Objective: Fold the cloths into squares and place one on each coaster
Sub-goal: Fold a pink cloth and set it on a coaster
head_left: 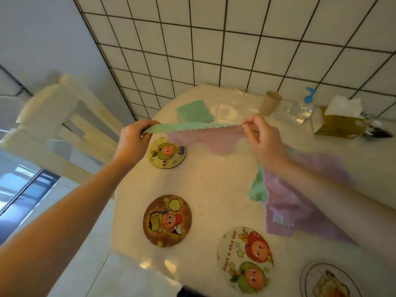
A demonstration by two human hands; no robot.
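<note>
My left hand point(134, 137) and my right hand point(260, 136) each pinch one end of a green and pink cloth point(205, 136), stretched taut in the air above the table. A folded green cloth point(194, 111) lies at the table's far side. More loose pink and green cloths point(285, 202) lie under my right forearm. Round cartoon coasters sit on the table: one point(168, 154) below the held cloth, one brown point(167, 220) nearer, one white point(245, 259) at the front, and one point(330, 281) cut off at the bottom right.
Along the tiled wall stand a cardboard tube point(270, 102), a clear pump bottle point(302, 108) and a tissue box point(338, 121). A pale wooden chair point(62, 123) stands left of the cream table point(214, 189).
</note>
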